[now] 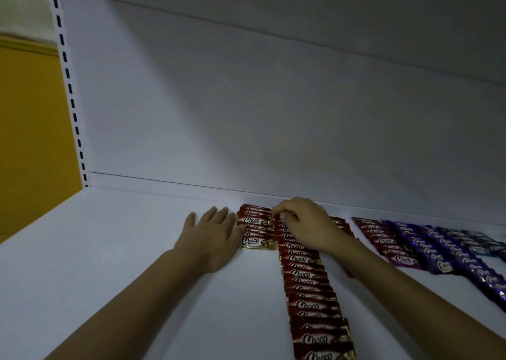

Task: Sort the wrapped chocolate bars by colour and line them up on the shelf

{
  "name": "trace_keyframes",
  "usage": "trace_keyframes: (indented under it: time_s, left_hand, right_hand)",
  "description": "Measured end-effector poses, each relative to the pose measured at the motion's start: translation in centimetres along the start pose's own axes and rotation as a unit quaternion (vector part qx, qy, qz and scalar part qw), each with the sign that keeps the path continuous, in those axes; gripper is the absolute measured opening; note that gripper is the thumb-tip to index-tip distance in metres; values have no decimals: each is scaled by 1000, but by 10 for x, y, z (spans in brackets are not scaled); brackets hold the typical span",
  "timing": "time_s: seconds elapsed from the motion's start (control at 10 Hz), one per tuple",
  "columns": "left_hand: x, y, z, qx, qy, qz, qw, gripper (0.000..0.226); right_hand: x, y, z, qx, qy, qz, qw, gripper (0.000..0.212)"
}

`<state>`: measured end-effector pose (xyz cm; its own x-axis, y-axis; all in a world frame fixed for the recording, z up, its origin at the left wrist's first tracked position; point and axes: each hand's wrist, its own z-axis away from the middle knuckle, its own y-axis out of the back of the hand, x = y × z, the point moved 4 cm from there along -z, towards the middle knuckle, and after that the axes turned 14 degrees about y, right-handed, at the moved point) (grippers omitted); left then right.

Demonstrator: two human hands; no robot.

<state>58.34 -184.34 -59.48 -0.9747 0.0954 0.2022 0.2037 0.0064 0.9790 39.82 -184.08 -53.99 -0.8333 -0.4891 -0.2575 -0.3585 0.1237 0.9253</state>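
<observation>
Red Choco bars lie in rows on the white shelf (123, 264). A short row of red bars (254, 229) sits near the back wall. Beside it a long row of red bars (309, 285) runs toward the front edge. My left hand (210, 239) lies flat on the shelf, fingers straight, its fingertips against the left side of the short row. My right hand (304, 222) has curled fingers that pinch a red bar at the far end of the long row. Further right lie another red row (380, 239) and purple rows (438, 253).
The shelf's white back wall (246, 113) rises just behind the rows. A slotted upright (69, 85) marks the left end, with a yellow wall (30, 140) beyond it. Dark blue-grey bars (479, 242) lie at the far right.
</observation>
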Motion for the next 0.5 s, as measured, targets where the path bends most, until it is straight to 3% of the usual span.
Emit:
trace_keyframes:
  time_s: [0.4,0.5]
  left_hand:
    - [-4,1,-3,5,-11,17,1000,54]
    - [-4,2,-2,10,-5,42,999,53]
  right_hand:
    - [-9,-1,7,18,8,-47,999,25]
    - [-27,33,29,133,34,-181,974,18]
